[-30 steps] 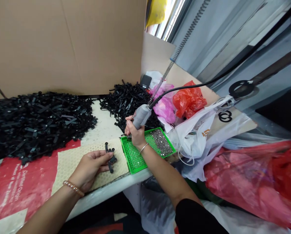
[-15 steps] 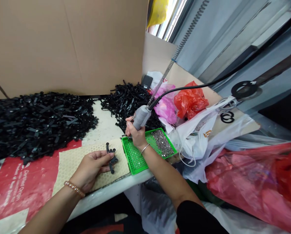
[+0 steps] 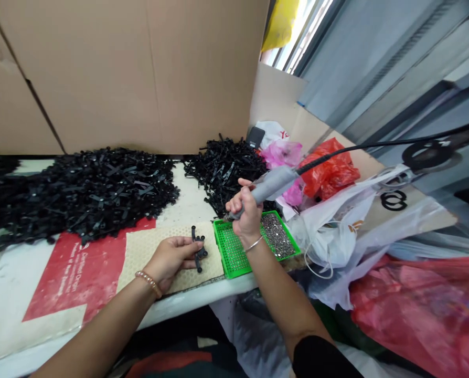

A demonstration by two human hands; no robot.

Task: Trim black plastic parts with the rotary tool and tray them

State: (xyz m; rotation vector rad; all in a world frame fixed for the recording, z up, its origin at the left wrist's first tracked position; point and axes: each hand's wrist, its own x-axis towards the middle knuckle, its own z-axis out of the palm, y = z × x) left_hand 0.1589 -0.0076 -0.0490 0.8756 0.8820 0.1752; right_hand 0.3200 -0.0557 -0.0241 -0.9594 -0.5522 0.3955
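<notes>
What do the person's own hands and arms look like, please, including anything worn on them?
The left hand is ungloved, with a shiny, copper-pink beaded bracelet at the wrist. The right hand, also ungloved, has a thin silver-coloured bangle, and a black sleeve ends near that elbow.

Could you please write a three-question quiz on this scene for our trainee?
1. Which hand grips the grey tool?
2. True or false: in the picture, the green tray lies to the right of the cream mat.
3. What does the left hand hold?
A) a red bag
B) black hardware
C) a white cord

Key:
1. The right hand
2. True
3. B
</notes>
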